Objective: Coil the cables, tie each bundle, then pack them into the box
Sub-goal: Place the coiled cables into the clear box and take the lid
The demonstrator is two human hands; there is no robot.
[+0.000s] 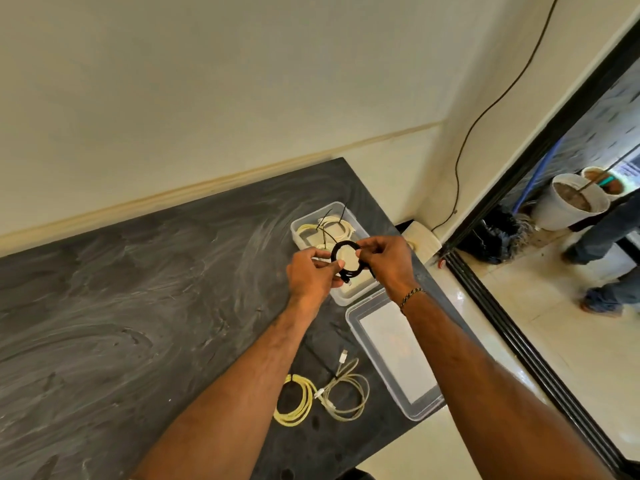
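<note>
I hold a small black coiled cable [341,244] up over the clear plastic box [301,223]. My left hand [313,273] pinches the coil's lower left side, and my right hand [382,259] pinches its right side. Inside the box lie pale coiled cables with black ties [325,223] sticking up. On the dark table near me rest a yellow coiled cable [294,400] and a whitish coiled cable [346,393] with a USB plug.
The box's clear lid [394,351] lies flat by the table's right edge. The dark table [138,306] stretches off to the left. A wall runs behind it. To the right, a person's legs [609,258] and buckets [568,202] stand on the tiled floor.
</note>
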